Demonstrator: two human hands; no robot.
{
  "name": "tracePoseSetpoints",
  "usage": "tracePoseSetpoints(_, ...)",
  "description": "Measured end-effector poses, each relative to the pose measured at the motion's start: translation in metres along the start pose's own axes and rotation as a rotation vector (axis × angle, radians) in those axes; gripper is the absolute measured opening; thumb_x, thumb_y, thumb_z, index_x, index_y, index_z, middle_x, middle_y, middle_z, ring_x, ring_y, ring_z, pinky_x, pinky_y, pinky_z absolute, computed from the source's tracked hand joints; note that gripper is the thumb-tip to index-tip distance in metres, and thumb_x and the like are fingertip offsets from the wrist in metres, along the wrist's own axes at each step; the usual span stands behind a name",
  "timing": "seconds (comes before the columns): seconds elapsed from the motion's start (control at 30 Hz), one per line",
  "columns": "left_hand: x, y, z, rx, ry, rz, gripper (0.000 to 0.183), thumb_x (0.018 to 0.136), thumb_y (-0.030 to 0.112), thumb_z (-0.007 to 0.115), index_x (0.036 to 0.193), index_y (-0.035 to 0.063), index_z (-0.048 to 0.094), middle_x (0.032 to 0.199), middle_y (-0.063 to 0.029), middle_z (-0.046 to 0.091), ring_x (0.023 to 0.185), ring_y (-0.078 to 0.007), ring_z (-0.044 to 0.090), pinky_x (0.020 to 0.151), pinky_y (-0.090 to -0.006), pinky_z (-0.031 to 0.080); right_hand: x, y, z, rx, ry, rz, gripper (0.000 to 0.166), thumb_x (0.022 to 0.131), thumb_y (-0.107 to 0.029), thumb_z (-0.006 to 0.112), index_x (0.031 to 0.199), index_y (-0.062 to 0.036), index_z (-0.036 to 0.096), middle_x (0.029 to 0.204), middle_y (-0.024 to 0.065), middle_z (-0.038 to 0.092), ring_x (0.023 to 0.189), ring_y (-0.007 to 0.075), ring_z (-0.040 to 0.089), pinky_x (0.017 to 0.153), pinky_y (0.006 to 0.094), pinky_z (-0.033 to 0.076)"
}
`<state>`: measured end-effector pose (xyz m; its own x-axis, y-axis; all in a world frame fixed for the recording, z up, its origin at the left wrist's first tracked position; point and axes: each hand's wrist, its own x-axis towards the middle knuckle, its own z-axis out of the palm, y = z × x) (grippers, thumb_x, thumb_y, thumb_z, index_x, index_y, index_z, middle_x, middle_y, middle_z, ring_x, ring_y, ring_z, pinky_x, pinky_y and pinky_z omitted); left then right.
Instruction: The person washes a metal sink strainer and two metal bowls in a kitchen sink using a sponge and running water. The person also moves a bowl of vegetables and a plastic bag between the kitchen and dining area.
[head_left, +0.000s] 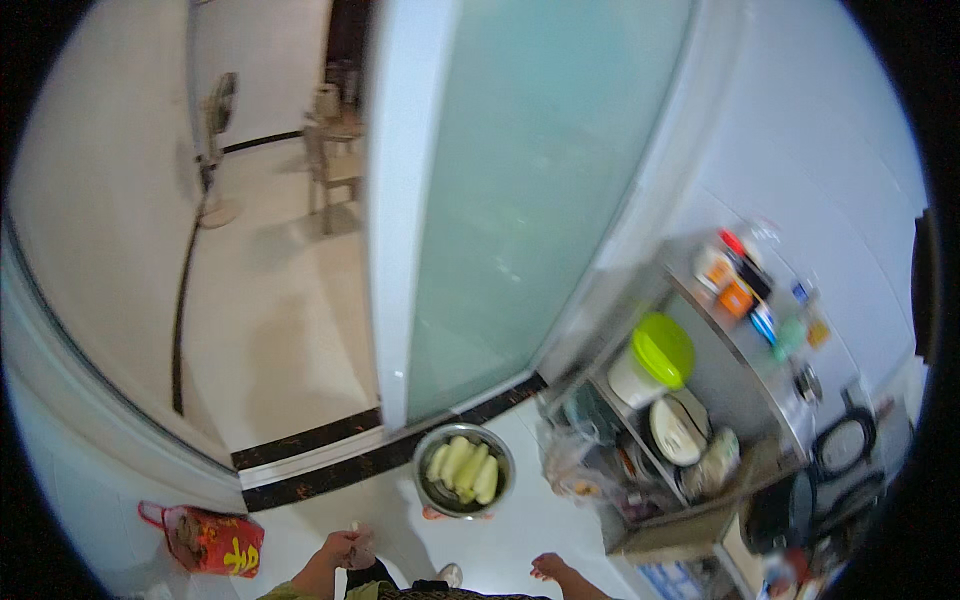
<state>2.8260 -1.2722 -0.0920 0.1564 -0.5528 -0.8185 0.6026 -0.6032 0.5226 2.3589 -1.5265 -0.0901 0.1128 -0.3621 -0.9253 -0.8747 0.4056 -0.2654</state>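
Note:
At the bottom, left of centre, my left hand (346, 549) is closed around a small pale item (358, 528) that is too blurred to name. My right hand (550, 566) hangs at the lower right of centre, its fingers loosely curled; whether anything is in it is unclear. Beyond and between the hands, a round stainless steel bowl (507, 491) holds several peeled, pale green elongated vegetables (466, 469). Orange bits show at the near edge of the bowl, mostly covered by it.
A red bag (217, 538) stands by the wall at lower left. To the right is a metal shelf unit (750, 356) with a green-lidded white bucket (652, 364) and plastic bags. Ahead stands a frosted glass sliding door (525, 187) beside a doorway; a fan (217, 150) stands beyond.

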Motion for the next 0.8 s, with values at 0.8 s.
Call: tracePoseSetpoints(0.8,-0.059,0.223,-0.306,-0.032,0.482,0.042,0.014,0.077,0.011,0.049,0.088,0.0039,0.055,0.073,-0.0061,0.055,0.060,-0.0168,0.052,0.049,-0.0290,0.043,0.002,-0.532,0.192,-0.781,-0.184,-0.737,0.035,0.082,-0.034,0.042,0.098,-0.0040,0.050,0.079,0.0081,0.058,0.068,0.0181,0.055,0.064,0.0326,0.044)
